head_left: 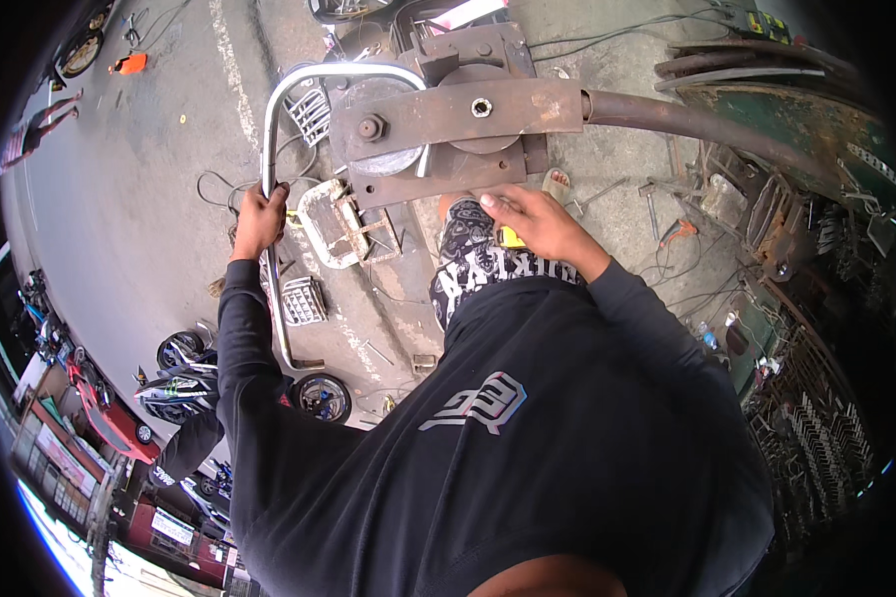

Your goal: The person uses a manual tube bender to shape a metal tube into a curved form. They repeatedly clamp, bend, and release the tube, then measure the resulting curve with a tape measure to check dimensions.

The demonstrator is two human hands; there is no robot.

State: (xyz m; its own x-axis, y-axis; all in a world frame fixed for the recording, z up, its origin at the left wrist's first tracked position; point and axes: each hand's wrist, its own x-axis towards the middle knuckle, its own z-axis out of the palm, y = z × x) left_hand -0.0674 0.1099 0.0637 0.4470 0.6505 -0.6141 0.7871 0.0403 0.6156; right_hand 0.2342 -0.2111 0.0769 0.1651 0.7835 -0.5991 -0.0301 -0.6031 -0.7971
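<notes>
Head view: the left hand (260,219) was closed around a bent metal tube (269,149), gripped on its straight run below the curve. The tube was seen arching from that hand rightward into a rusty bending machine (448,114). The right hand (533,221) was laid, fingers extended, against the machine's lower plate edge. A long lever pipe (687,119) extended beyond the right hand.
</notes>
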